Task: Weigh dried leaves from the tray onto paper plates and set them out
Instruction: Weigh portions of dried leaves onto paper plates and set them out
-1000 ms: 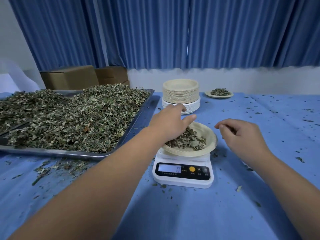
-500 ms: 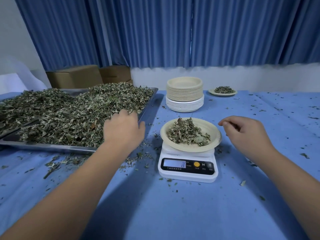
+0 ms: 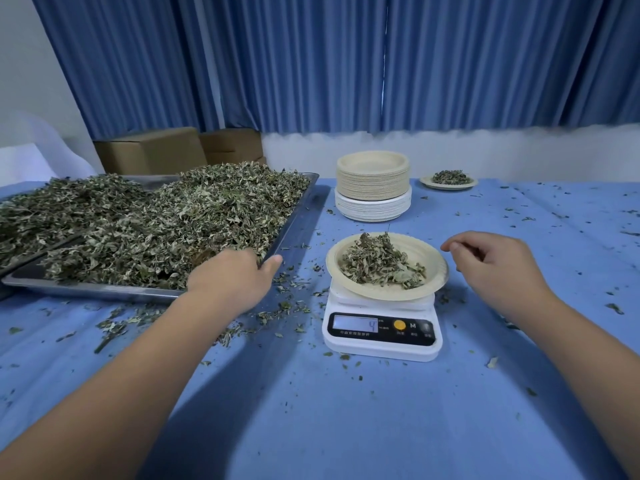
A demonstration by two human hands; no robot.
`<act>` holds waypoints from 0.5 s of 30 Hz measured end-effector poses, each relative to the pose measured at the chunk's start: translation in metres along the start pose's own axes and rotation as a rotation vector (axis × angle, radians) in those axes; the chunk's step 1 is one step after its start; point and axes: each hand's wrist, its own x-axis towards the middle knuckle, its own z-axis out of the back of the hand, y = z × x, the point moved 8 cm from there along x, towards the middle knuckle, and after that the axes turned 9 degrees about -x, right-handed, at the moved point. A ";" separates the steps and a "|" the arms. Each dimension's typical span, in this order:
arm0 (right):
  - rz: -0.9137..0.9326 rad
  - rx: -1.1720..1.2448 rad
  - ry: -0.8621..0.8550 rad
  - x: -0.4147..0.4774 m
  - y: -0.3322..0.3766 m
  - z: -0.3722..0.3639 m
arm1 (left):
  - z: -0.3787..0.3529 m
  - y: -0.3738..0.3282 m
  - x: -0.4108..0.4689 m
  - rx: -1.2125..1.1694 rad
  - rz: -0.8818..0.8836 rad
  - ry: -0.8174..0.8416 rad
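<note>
A steel tray (image 3: 104, 293) heaped with dried leaves (image 3: 173, 220) lies on the left of the blue table. My left hand (image 3: 228, 278) rests palm down at the tray's near right corner. Its fingers curl into the leaves and are hidden, while the thumb points right over the rim. A paper plate (image 3: 439, 271) with a small heap of leaves sits on the white scale (image 3: 381, 346), whose display shows 4. My right hand (image 3: 498, 268) hovers just right of that plate, fingers loosely curled, holding nothing.
A tall stack of paper plates (image 3: 372, 183) stands behind the scale. A filled plate (image 3: 449, 181) sits at the back right. A second leaf tray (image 3: 31, 259) overlaps at far left. Cardboard boxes (image 3: 149, 150) stand behind the trays. Loose leaf bits (image 3: 277, 306) litter the cloth.
My left hand left the plate on the scale and moved left to the tray, sinking into the leaves. The right hand stayed beside the plate.
</note>
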 end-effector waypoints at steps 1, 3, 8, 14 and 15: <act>0.002 -0.001 -0.003 0.000 0.000 0.000 | 0.006 0.000 -0.001 0.055 0.002 -0.060; 0.009 -0.001 -0.009 -0.001 0.002 0.000 | 0.006 0.005 -0.001 0.119 0.045 -0.049; 0.019 -0.015 -0.001 -0.001 0.004 0.001 | -0.009 0.004 -0.006 0.058 0.022 0.071; 0.022 -0.021 0.013 -0.002 0.006 0.000 | -0.006 -0.016 -0.018 0.179 -0.025 -0.064; 0.019 -0.018 0.014 -0.002 0.006 0.000 | -0.005 -0.016 -0.018 0.172 -0.030 -0.075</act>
